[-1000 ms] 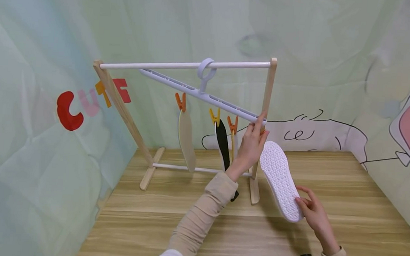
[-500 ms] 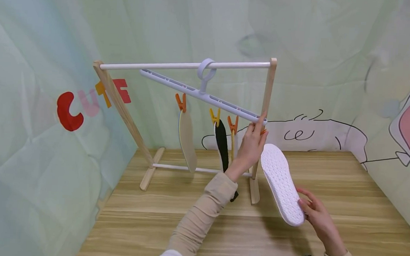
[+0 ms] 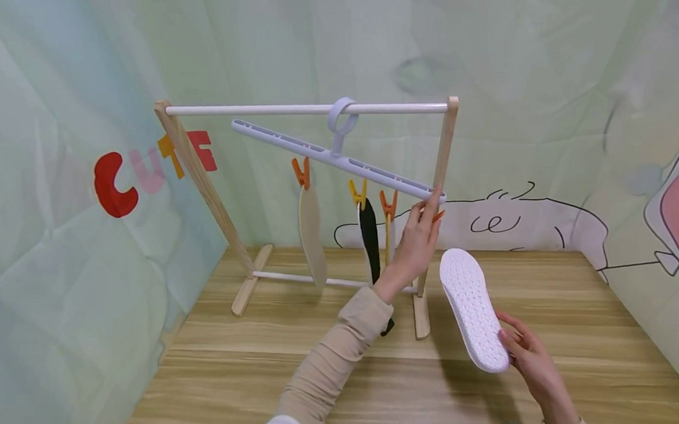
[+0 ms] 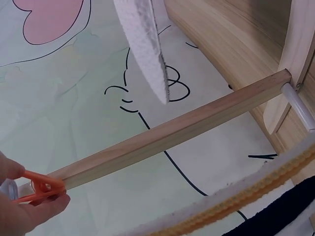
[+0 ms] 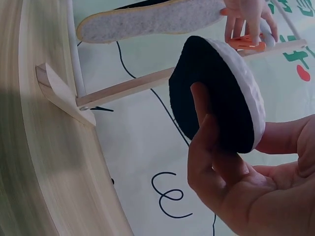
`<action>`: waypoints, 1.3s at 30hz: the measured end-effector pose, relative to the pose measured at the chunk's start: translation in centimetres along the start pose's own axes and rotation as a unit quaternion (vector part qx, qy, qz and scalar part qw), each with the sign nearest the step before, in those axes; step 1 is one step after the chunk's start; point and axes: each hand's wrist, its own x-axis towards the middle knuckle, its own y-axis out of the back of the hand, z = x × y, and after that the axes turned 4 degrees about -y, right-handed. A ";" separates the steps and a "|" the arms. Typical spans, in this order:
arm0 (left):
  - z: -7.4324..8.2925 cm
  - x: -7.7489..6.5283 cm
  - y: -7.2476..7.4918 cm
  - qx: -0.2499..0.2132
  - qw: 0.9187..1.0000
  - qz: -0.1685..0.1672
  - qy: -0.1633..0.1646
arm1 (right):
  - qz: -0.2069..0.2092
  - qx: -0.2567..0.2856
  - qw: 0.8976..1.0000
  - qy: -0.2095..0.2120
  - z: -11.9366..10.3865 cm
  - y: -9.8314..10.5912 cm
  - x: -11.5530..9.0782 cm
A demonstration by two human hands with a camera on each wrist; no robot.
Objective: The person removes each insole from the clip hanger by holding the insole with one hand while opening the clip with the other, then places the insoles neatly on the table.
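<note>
My left hand [image 3: 415, 245] is at the lower right end of a pale lilac hanger [image 3: 288, 143], pinching an orange clothespin [image 4: 47, 187] there between thumb and fingers. Out to the right, my right hand [image 3: 535, 369] holds a shoe insole [image 3: 474, 312] by its lower end, white and bumpy on one face. The right wrist view shows its black other face, with fingers laid against it. The insole is apart from the clothespin. Farther left under the hanger, a beige insole [image 3: 313, 236] hangs from an orange clothespin [image 3: 301, 173] and a black one [image 3: 368, 229] from a yellow clothespin [image 3: 358, 192].
A wooden rack with a white top rod [image 3: 252, 109] carries the hanger, which tilts down to the right. Another orange clothespin [image 3: 388, 204] holds a yellow-edged insole [image 5: 147, 24] close beside my left hand. The rack's right post [image 3: 445, 147] stands behind that hand on the wooden table [image 3: 571, 301].
The white insole has moved a little right and down with my right hand. The hanger's tilt has eased slightly, its right end rising. My left hand stays at that end.
</note>
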 end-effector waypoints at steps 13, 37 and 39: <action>-0.1 0.1 0.1 0.006 1.000 -0.005 -0.020 | -0.028 0.000 1.000 -0.005 0.4 0.2 0.0; -0.2 -1.3 0.6 0.001 0.999 0.009 -0.046 | -0.040 -0.011 0.999 -0.026 1.0 0.1 0.4; -0.2 -1.5 0.7 0.000 0.999 0.006 -0.049 | -0.033 -0.021 0.999 -0.033 0.9 0.1 0.5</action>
